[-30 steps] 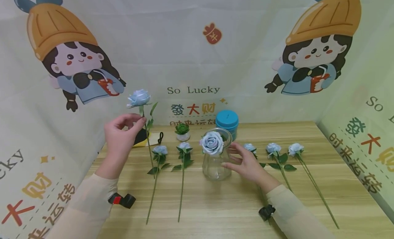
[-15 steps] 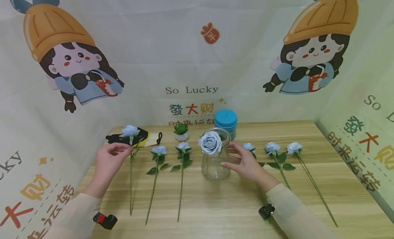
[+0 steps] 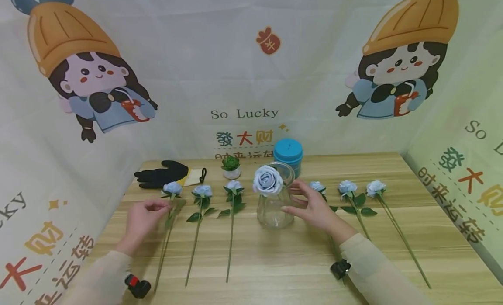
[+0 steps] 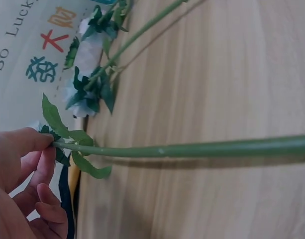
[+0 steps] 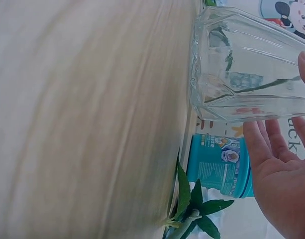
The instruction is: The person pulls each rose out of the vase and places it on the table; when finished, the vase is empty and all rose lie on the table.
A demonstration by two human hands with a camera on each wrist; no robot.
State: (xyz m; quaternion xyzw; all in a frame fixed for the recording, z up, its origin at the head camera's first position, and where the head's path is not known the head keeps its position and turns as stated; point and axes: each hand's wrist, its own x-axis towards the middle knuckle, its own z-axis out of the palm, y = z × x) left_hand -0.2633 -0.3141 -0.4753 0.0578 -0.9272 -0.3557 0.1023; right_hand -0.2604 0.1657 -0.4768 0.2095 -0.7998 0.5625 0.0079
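My left hand (image 3: 143, 220) pinches the stem of an artificial blue rose (image 3: 172, 188) just under its bloom, at the left of the table. In the left wrist view that green stem (image 4: 162, 151) runs away from the thumb and fingertips, close over the wood. A clear glass vase (image 3: 275, 215) stands upright near the middle, with one blue rose (image 3: 268, 181) leaning over its rim. My right hand (image 3: 316, 211) holds the vase from the right; the right wrist view has the thumb on one side of the glass (image 5: 256, 99) and the fingers on the other.
Two blue roses lie side by side, a left one (image 3: 202, 191) and a right one (image 3: 234, 187), between hand and vase. Three more lie right, including the outermost rose (image 3: 376, 188). Behind are a black glove (image 3: 165, 174), a potted succulent (image 3: 231, 165) and a blue tub (image 3: 288, 152).
My left hand has brought its rose down from upright above the table to lying nearly flat, left of the other roses. The black glove is uncovered. My right hand stays at the vase.
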